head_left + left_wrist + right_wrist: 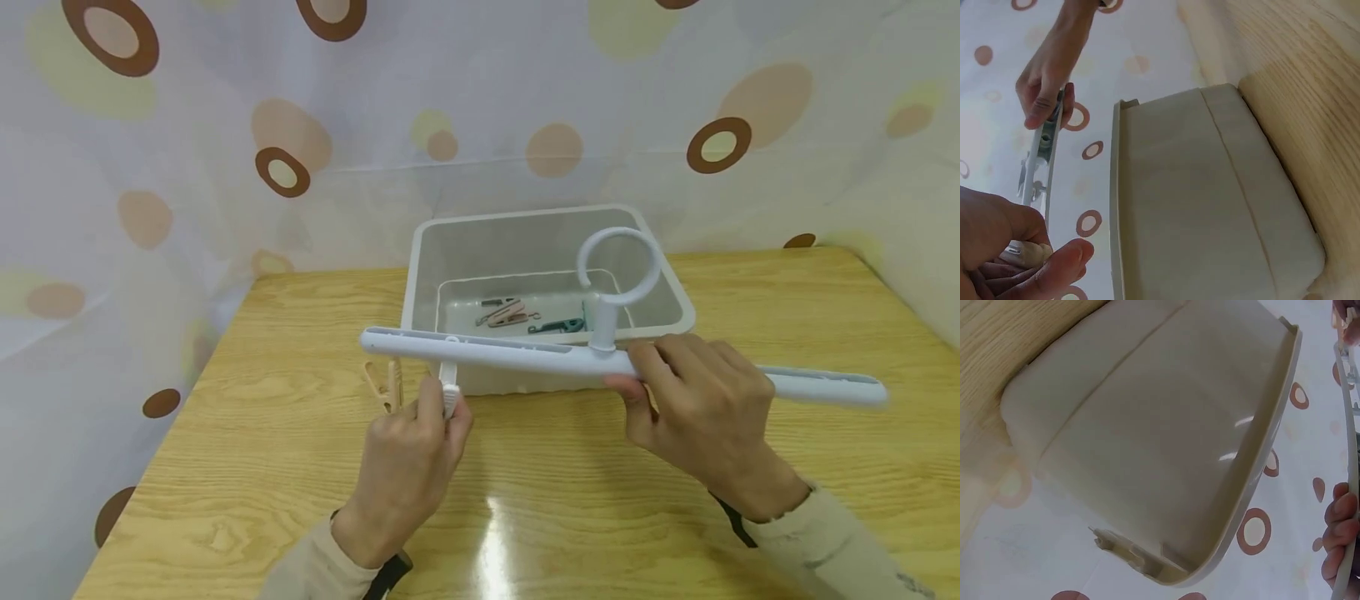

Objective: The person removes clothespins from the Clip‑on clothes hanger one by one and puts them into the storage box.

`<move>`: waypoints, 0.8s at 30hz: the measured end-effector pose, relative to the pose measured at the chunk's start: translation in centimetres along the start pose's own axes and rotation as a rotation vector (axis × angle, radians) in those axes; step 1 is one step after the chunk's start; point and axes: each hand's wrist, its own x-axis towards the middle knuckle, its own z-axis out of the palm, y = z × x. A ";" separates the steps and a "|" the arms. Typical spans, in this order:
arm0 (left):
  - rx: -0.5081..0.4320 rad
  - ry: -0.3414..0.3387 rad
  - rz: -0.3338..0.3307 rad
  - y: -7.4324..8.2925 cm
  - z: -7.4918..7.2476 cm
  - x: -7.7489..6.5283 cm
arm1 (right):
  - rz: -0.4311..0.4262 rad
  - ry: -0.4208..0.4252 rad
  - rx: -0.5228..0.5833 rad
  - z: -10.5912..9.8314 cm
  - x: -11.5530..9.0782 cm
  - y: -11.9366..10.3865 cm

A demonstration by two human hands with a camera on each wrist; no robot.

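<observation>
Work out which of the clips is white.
The white clip is the one pinched in the left hand, near the hanger. Others differ: a beige clip shows beyond that hand; a pink clip and a dark green clip lie in the bin.

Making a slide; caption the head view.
Left grip pinches a white plastic clip; right grip holds a long white ring-topped plastic bar before a grey rectangular bin.

Left sleeve (300, 573): pale beige, long, ending at the wrist
Right sleeve (821, 533): matching pale beige, creased, with a small dark marking (912, 583), unreadable
Left wristband (388, 575): black, partly hidden
Right wristband (733, 520): black, narrow strip beside the cuff
Hands (412, 471): bare
</observation>
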 end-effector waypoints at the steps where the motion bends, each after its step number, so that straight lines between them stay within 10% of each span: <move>1: -0.001 0.001 0.001 -0.1 0.0 0.0 | 0.001 -0.005 0.007 0.0 0.0 0.1; 24: -0.011 -0.095 -0.052 1.0 -1.0 -0.3 | -0.054 -0.071 0.067 0.1 0.2 1.9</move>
